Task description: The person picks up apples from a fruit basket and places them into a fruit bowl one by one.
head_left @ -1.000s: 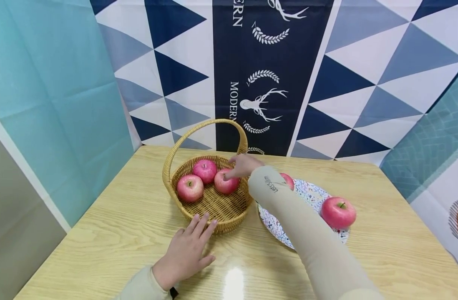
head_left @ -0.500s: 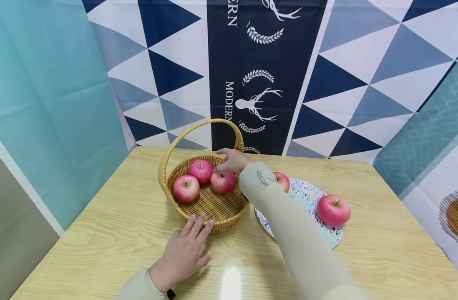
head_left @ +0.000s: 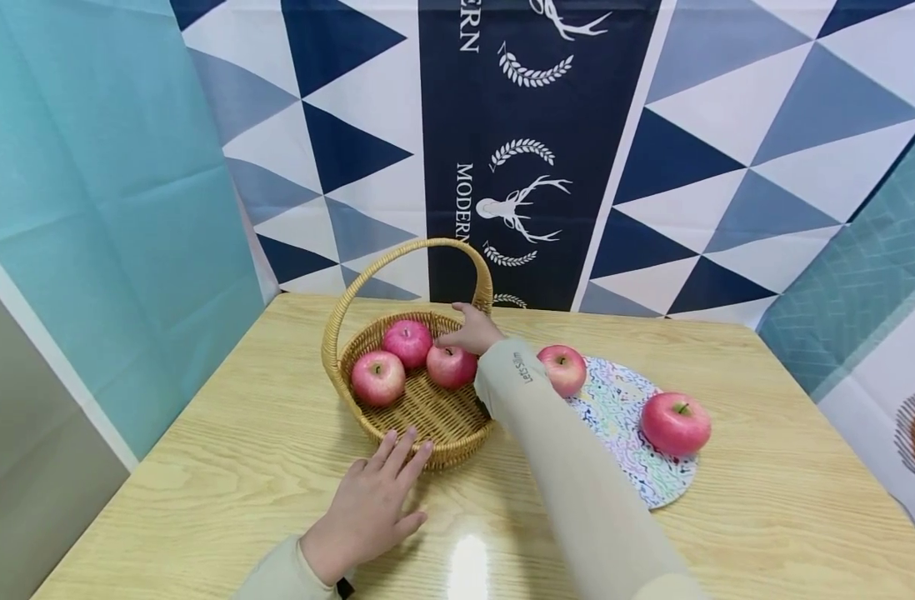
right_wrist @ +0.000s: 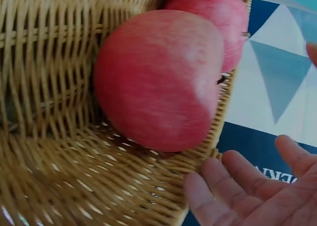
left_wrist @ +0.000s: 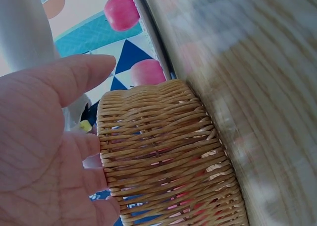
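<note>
A wicker basket point(head_left: 457, 454) with a tall arched handle holds a left apple point(head_left: 378, 379), a back apple point(head_left: 407, 343) and a right apple point(head_left: 452, 368). My right hand point(head_left: 474, 331) is over the basket's right side, beside the right apple. In the right wrist view its fingers are spread and a gap parts them from the nearest apple point(right_wrist: 158, 82). My left hand point(head_left: 375, 504) lies at the near rim with straight fingers. The left wrist view shows those fingertips reaching over the woven rim, the thumb held apart, and the basket wall point(left_wrist: 158, 146) standing on the table.
Right of the basket lies a colourfully patterned plate point(head_left: 622, 417) bearing a far apple point(head_left: 564, 371) and a near apple point(head_left: 675, 423). My right sleeve point(head_left: 570, 467) crosses in front of the plate's left part. A patterned cloth backdrop point(head_left: 367, 167) closes off the table's back edge.
My right hand has let go of the right apple, its fingers spreading away from it. The right forearm has shifted left, uncovering more of the plate's far apple. My left hand stays at the rim.
</note>
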Action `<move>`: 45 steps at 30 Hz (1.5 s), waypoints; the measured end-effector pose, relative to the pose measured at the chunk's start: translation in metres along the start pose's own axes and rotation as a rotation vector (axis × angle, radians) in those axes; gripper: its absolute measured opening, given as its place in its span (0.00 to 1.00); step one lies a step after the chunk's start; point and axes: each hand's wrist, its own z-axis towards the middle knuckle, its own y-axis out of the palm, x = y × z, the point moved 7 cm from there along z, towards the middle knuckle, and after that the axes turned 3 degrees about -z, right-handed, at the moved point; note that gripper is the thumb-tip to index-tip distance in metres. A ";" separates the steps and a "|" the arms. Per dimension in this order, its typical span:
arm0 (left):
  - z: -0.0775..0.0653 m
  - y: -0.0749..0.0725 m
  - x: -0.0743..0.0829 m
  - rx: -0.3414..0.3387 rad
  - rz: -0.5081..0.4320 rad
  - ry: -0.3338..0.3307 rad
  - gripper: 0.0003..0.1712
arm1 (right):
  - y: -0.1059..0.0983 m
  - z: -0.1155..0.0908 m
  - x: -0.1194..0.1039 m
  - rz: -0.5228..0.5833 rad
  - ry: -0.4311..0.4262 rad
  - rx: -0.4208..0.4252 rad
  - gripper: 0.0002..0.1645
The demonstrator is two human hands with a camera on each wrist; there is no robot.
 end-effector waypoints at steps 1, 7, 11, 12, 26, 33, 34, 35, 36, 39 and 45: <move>0.000 0.000 0.000 0.000 0.002 0.000 0.44 | 0.002 0.001 0.002 0.003 0.007 -0.004 0.48; -0.001 0.000 0.000 0.023 0.009 0.007 0.44 | 0.010 0.010 0.010 0.049 0.084 -0.025 0.49; 0.000 0.000 0.000 0.047 0.021 0.009 0.44 | 0.011 0.014 0.012 0.079 0.149 -0.044 0.49; 0.000 0.000 0.000 0.049 0.024 0.010 0.44 | 0.011 0.014 0.013 0.074 0.164 -0.053 0.49; 0.000 0.000 -0.001 0.045 0.093 0.038 0.48 | 0.027 0.019 0.022 -0.006 0.249 -0.146 0.46; -0.001 0.002 -0.002 0.044 0.086 0.032 0.49 | 0.035 0.025 0.025 -0.133 0.184 -0.180 0.48; -0.001 0.001 -0.003 0.046 0.082 0.027 0.49 | 0.036 0.025 0.024 -0.158 0.173 -0.200 0.48; -0.002 0.001 -0.003 0.044 0.081 0.022 0.48 | 0.037 0.024 0.024 -0.174 0.163 -0.223 0.48; -0.002 0.002 -0.004 0.042 0.079 0.017 0.48 | 0.038 0.024 0.023 -0.196 0.150 -0.245 0.48; -0.003 0.001 -0.005 0.034 0.064 0.011 0.47 | 0.042 0.020 0.020 -0.239 0.130 -0.296 0.49; -0.001 0.003 -0.002 -0.004 0.018 0.018 0.45 | 0.048 0.013 0.024 -0.231 0.154 -0.270 0.52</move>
